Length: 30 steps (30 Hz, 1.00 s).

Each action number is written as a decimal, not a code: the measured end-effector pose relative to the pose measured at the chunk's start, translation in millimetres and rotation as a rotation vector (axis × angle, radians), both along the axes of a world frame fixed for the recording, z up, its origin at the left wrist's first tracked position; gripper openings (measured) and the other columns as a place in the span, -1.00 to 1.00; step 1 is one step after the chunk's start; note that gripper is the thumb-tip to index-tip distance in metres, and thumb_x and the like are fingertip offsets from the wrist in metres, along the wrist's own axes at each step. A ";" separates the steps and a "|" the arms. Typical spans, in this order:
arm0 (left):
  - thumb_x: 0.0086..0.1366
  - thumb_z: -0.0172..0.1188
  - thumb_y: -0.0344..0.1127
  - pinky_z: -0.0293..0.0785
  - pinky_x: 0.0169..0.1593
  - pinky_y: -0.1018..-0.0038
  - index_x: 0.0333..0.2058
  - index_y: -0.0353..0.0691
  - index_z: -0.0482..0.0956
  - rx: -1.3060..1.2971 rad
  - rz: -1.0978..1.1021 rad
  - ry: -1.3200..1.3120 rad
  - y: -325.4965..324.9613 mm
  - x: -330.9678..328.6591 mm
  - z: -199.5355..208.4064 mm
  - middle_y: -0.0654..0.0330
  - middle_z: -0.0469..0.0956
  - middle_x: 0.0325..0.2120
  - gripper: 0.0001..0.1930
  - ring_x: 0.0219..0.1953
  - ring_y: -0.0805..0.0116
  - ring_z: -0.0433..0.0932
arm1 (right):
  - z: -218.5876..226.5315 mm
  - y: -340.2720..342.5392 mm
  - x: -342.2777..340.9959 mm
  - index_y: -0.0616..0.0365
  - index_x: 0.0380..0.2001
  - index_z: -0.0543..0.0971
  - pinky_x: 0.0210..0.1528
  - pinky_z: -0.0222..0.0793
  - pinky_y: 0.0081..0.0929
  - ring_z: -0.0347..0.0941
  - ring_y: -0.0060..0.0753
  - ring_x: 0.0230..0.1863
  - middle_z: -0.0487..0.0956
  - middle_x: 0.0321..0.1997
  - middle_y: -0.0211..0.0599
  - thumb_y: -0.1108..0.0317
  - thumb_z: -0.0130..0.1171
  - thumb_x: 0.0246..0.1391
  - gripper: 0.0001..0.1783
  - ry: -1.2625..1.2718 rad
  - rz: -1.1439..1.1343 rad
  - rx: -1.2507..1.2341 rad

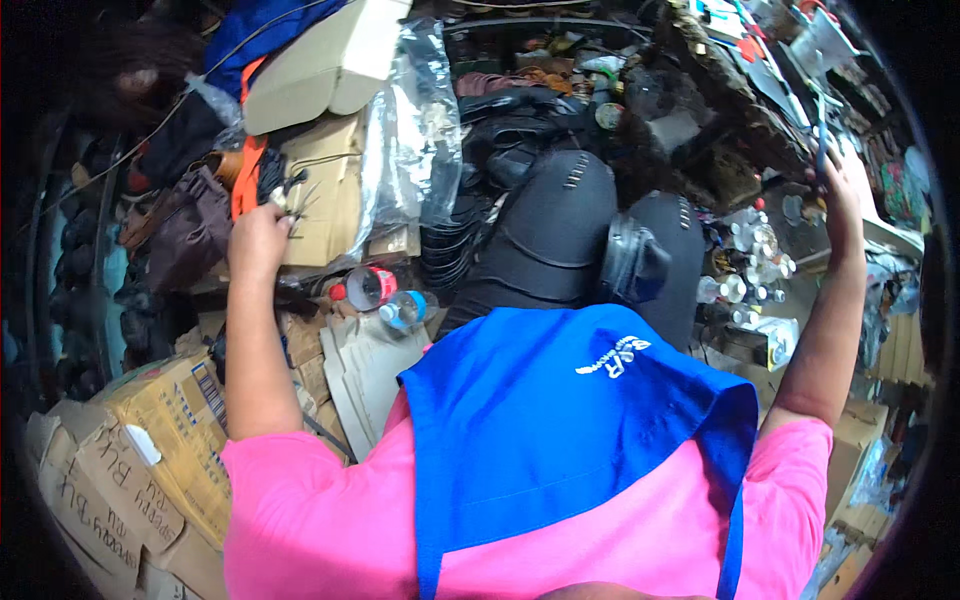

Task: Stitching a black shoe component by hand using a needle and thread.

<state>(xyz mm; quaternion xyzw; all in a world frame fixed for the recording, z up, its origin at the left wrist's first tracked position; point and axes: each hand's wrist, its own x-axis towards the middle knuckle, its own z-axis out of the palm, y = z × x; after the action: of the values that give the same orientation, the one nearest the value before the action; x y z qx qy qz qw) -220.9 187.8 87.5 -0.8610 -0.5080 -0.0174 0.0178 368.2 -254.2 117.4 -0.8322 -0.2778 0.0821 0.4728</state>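
Observation:
My left hand (258,238) is closed at the left, beside a brown cardboard box (335,185). Thin dark strands (300,205) stick out by its fingers; what it grips is too small to make out. Out to the far right, my right hand (843,185) has its fingers around a slim blue tool (821,150) that points upward at the edge of a cluttered bench. A shiny black piece (635,262), perhaps part of a shoe, rests on my lap between my black-trousered legs (545,225). Neither hand touches it.
Two plastic bottles, one with a red label (370,288) and one with a blue label (408,310), lie left of my lap. Small bottles (745,265) crowd the right side. Dark soles (450,245) are stacked ahead. Cartons (175,420) stand at lower left; clear plastic sheeting (425,130) hangs ahead.

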 end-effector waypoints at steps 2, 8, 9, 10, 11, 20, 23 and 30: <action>0.17 0.12 -0.22 0.43 -0.17 0.07 -0.38 -0.27 0.62 0.003 -0.004 0.074 8.3 -4.0 -8.9 -0.16 0.56 -0.40 -0.77 -0.27 -0.14 0.55 | 25.5 3.7 27.3 -0.03 0.05 0.51 -0.15 0.35 -0.50 0.51 -0.42 -0.19 0.61 -0.22 -0.31 -0.16 0.01 0.06 -0.40 -0.359 0.033 -0.577; -0.04 0.24 -0.41 0.43 -0.25 0.11 -0.47 -0.36 0.53 0.031 -0.049 0.021 15.8 -11.8 2.7 -0.16 0.54 -0.48 -0.84 -0.32 -0.16 0.54 | 48.0 36.4 7.3 0.03 -0.04 0.56 -0.04 0.38 -0.25 0.55 -0.10 -0.14 0.63 -0.21 -0.12 -0.18 0.02 -0.01 -0.38 -0.562 -0.164 -0.858; -0.07 0.27 -0.40 0.43 -0.26 0.12 -0.49 -0.37 0.51 0.037 -0.037 0.026 18.0 -11.0 4.1 -0.17 0.53 -0.48 -0.82 -0.33 -0.16 0.54 | 50.1 39.8 8.1 0.07 -0.11 0.58 -0.05 0.39 -0.24 0.55 -0.09 -0.16 0.63 -0.23 -0.09 -0.16 0.04 -0.03 -0.41 -0.567 -0.152 -0.896; -0.06 0.28 -0.40 0.42 -0.26 0.12 -0.48 -0.38 0.52 0.020 -0.010 0.033 15.6 -8.0 10.4 -0.18 0.52 -0.51 -0.81 -0.34 -0.17 0.53 | 51.2 43.9 7.6 0.10 -0.18 0.61 -0.06 0.40 -0.23 0.55 -0.08 -0.18 0.62 -0.25 -0.06 -0.14 0.06 -0.04 -0.43 -0.571 -0.132 -0.929; -0.04 0.28 -0.39 0.42 -0.25 0.13 -0.45 -0.37 0.53 0.031 -0.028 0.039 19.5 -10.8 9.9 -0.17 0.52 -0.49 -0.81 -0.34 -0.16 0.53 | 49.8 45.2 5.1 0.15 -0.32 0.63 -0.09 0.42 -0.21 0.55 -0.06 -0.20 0.61 -0.29 -0.01 -0.10 0.09 -0.07 -0.49 -0.567 -0.160 -0.891; 0.24 0.09 -0.34 0.41 -0.11 0.41 -0.23 -0.34 0.59 -0.310 -0.332 -0.567 -48.3 80.1 14.2 0.04 0.57 -0.29 -0.78 -0.24 0.23 0.53 | 41.1 71.4 37.0 0.07 -0.21 0.65 -0.13 0.42 -0.29 0.58 -0.16 -0.29 0.64 -0.40 -0.11 -0.23 0.10 -0.01 -0.40 -0.570 -0.110 -1.034; 0.34 0.04 -0.19 0.45 -0.08 0.48 0.07 -0.31 0.43 -1.192 -0.407 -0.607 -122.8 149.1 -5.0 0.04 0.53 -0.09 -0.59 -0.15 0.36 0.55 | 40.0 71.3 27.4 0.07 -0.28 0.66 -0.18 0.45 -0.27 0.58 -0.15 -0.34 0.65 -0.39 -0.13 -0.06 0.16 -0.05 -0.55 -0.512 -0.176 -0.885; 0.27 0.17 -0.25 0.49 -0.08 0.48 0.00 -0.28 0.44 -1.934 -0.239 -0.703 -209.5 239.9 -60.4 0.12 0.55 -0.14 -0.63 -0.18 0.39 0.56 | 25.2 71.0 -54.7 0.13 -0.18 0.64 -0.23 0.43 -0.49 0.53 -0.50 -0.40 0.62 -0.46 -0.32 -0.09 0.20 0.03 -0.50 -0.477 0.053 -0.501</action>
<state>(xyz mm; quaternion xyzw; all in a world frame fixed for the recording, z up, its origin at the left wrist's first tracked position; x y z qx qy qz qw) 19.0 -21.7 27.1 -0.4985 -0.1926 0.1460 -0.8325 313.4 -183.2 142.6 -0.9107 -0.3730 -0.0368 0.1735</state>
